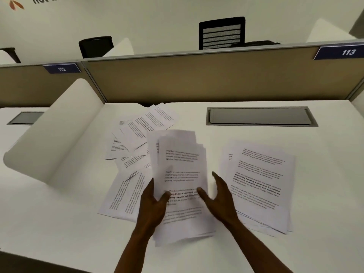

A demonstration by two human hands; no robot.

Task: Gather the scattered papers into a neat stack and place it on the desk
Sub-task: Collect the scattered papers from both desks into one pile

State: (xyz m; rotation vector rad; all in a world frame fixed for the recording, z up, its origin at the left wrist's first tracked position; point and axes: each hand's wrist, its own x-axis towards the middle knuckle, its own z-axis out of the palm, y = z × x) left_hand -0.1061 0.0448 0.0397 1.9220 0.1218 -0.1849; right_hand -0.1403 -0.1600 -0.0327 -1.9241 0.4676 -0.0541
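My left hand [154, 201] grips a loose bundle of printed sheets [181, 170] by its left edge, thumb on top, and holds it slightly above the white desk [59, 223]. My right hand [218, 198] hovers at the bundle's right edge with fingers spread, its thumb touching the paper. More scattered sheets [137, 133] lie overlapping at the back left of the bundle. Two sheets [122, 194] lie flat beside my left wrist. A rough pile of pages [260, 180] rests on the desk to the right.
A curved white side divider [59, 134] rises at the left. A tan partition [197, 79] with labels 112 and 113 closes the back. A grey cable hatch [260, 116] is set into the desk at the back right. Black chairs [221, 33] stand beyond.
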